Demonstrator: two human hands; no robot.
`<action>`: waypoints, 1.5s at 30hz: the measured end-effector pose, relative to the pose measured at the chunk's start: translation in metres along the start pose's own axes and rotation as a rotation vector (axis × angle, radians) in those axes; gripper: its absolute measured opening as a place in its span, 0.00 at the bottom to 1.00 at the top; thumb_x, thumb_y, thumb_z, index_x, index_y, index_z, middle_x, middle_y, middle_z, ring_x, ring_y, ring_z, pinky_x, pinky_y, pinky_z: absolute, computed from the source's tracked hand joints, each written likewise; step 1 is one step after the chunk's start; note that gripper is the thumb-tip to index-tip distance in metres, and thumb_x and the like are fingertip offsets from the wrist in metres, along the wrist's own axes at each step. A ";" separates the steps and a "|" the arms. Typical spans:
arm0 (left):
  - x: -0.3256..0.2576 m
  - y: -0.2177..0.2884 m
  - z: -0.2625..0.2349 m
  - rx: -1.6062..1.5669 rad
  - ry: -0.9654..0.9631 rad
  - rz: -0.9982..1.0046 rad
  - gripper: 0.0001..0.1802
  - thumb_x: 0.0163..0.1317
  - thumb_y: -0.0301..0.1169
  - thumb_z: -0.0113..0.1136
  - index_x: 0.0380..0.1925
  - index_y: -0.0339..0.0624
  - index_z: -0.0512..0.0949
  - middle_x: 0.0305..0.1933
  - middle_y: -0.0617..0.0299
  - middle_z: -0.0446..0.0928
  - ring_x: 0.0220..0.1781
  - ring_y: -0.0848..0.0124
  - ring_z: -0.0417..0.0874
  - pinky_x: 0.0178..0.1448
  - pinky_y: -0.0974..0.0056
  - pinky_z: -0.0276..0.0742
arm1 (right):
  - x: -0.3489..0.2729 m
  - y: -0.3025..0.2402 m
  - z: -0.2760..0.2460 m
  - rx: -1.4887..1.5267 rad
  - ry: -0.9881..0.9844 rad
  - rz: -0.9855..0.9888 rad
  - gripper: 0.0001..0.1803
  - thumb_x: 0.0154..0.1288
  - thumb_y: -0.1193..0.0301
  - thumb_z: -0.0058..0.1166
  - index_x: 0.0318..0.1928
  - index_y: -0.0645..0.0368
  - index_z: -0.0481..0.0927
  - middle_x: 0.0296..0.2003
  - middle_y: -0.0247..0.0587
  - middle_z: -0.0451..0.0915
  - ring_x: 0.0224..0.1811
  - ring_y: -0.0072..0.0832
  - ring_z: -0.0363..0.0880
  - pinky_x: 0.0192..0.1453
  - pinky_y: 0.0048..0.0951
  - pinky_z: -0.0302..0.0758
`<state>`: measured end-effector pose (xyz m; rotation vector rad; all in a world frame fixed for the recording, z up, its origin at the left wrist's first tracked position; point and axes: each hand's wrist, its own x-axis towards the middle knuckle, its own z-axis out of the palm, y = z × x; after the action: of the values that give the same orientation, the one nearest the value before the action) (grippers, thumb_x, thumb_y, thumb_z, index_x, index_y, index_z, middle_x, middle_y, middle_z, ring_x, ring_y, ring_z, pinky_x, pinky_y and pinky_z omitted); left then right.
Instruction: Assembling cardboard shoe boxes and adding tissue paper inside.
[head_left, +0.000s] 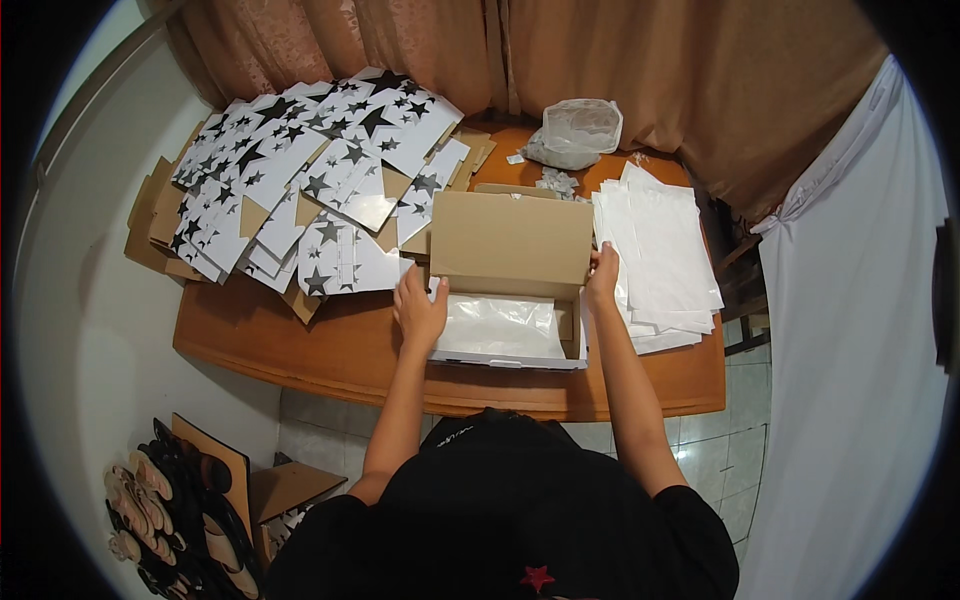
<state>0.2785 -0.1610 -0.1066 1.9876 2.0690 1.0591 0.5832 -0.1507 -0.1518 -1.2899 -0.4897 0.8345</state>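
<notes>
A cardboard box point(512, 358) stands near the table's front edge, brown inside with a white outer wall. Its brown lid point(512, 236) is raised at the far side. Inside lies a shiny whitish sheet or wrapping point(500, 325); what may be under it is hidden. My left hand point(421, 312) rests against the box's left side, fingers stretched forward and thumb apart at the corner. On the other side, the curled fingers of my right hand point(602, 274) grip the right edge of the raised lid, close to the hinge.
A large heap of flat white cardboard pieces with black stars point(330, 180) covers the table's left. White paper sheets point(660, 260) are stacked at right. Behind the box sit a translucent plastic bag point(578, 135) and small packets point(558, 182). Several shoes point(150, 500) lie lower left.
</notes>
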 end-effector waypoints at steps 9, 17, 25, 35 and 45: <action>0.010 -0.026 -0.014 -1.072 -0.525 -0.306 0.31 0.68 0.49 0.34 0.59 0.34 0.61 0.61 0.53 0.63 0.63 0.65 0.62 0.66 0.64 0.52 | -0.068 -0.014 -0.035 0.157 -0.208 -0.247 0.28 0.66 0.46 0.28 0.35 0.57 0.72 0.44 0.37 0.73 0.49 0.29 0.68 0.56 0.31 0.61; -0.034 -0.062 -0.040 -1.334 -0.691 -0.267 0.32 0.67 0.50 0.31 0.59 0.36 0.61 0.61 0.55 0.63 0.63 0.64 0.62 0.67 0.61 0.51 | -0.143 -0.020 -0.075 -0.230 -0.322 -0.295 0.28 0.63 0.52 0.37 0.50 0.63 0.73 0.49 0.43 0.71 0.54 0.31 0.66 0.60 0.32 0.60; -0.044 -0.045 -0.023 -1.210 -0.536 -0.143 0.19 0.61 0.28 0.53 0.52 0.33 0.66 0.50 0.57 0.71 0.53 0.70 0.69 0.59 0.66 0.62 | -0.195 -0.052 -0.044 -0.752 -0.142 -0.473 0.27 0.47 0.62 0.63 0.49 0.58 0.75 0.55 0.51 0.62 0.59 0.42 0.63 0.60 0.37 0.63; -0.062 -0.006 -0.012 -0.453 0.018 0.412 0.18 0.45 0.26 0.59 0.40 0.41 0.72 0.52 0.49 0.61 0.56 0.51 0.58 0.60 0.51 0.52 | -0.180 -0.052 -0.010 -0.956 0.005 -0.611 0.25 0.46 0.62 0.61 0.46 0.61 0.77 0.57 0.59 0.60 0.58 0.50 0.63 0.58 0.39 0.65; -0.085 -0.012 0.002 -0.215 -0.166 0.577 0.21 0.51 0.41 0.57 0.45 0.48 0.75 0.59 0.45 0.55 0.63 0.48 0.49 0.63 0.43 0.41 | -0.185 -0.054 0.006 -1.283 -0.074 -0.605 0.28 0.43 0.57 0.64 0.47 0.51 0.78 0.51 0.54 0.70 0.52 0.49 0.69 0.53 0.42 0.68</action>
<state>0.2826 -0.2364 -0.1480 2.5113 1.2603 1.0822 0.4776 -0.2926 -0.0753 -2.0679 -1.5277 -0.0498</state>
